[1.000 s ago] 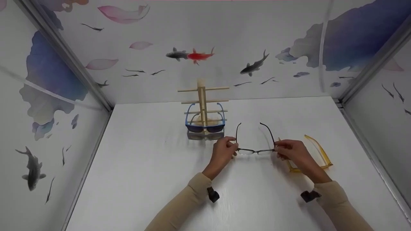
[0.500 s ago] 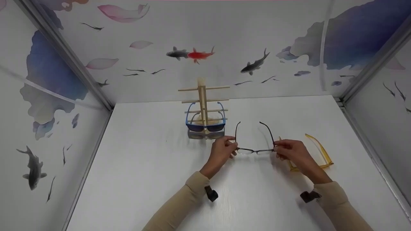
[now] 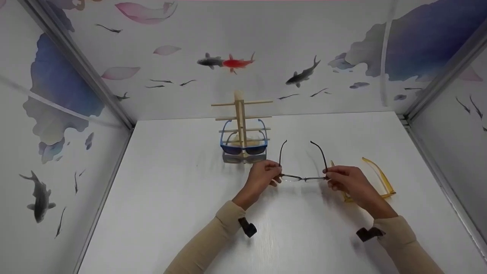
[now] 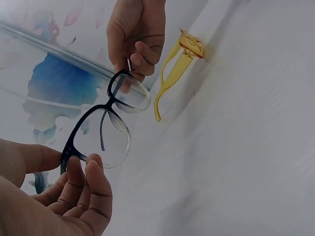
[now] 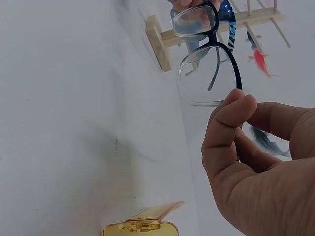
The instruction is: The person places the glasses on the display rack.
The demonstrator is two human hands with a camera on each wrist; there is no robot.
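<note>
A pair of eyeglasses (image 3: 303, 179) with a dark upper frame and clear lenses is held above the table, its temples unfolded and pointing away. My left hand (image 3: 262, 177) pinches the left hinge corner between thumb and fingers. At the opposite corner, my right hand (image 3: 348, 182) pinches the frame in the same manner. In the left wrist view both lenses of the eyeglasses (image 4: 106, 125) show between the two hands. Yellow-framed glasses (image 3: 388, 188) lie on the table, partly hidden behind my right hand and wrist.
Left of the eyeglasses stands a wooden display rack (image 3: 239, 110) with several crossbars. Blue sunglasses (image 3: 243, 149) hang on it, with grey glasses (image 3: 232, 158) below them. The white table (image 3: 159, 198) is bounded by printed walls at the back and both sides.
Both hands keep their hold on the eyeglasses. The temples' tips have risen slightly as the frame tilts a little. My left forearm has shifted slightly left.
</note>
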